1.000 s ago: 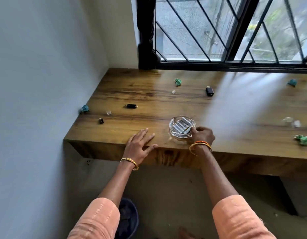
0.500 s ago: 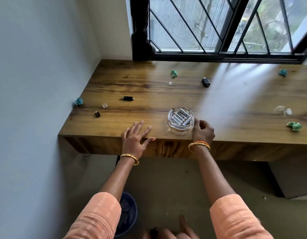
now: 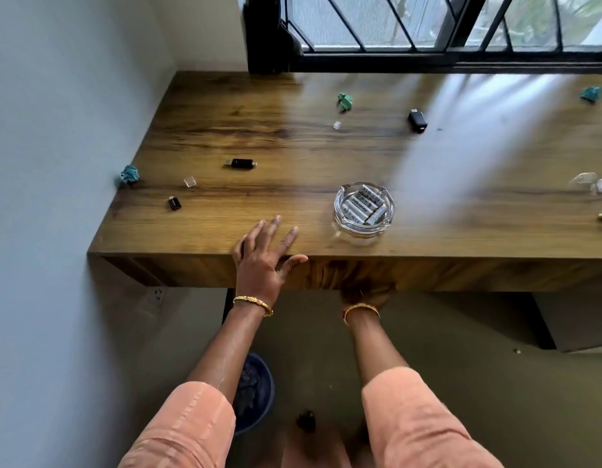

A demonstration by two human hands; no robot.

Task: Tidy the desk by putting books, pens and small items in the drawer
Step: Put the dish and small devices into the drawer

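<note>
Wooden desk (image 3: 326, 157): batteries (image 3: 362, 206), label unreadable; left hand (image 3: 264, 256) fingers spread; right hand (image 3: 365, 293) blurred, unclear.

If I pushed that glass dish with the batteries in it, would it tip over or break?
The glass dish looks low, wide and thick, so it would probably slide rather than tip. It sits near the desk front edge; pushed off, glass could well break. The batteries lie loose inside and may rattle.
</note>
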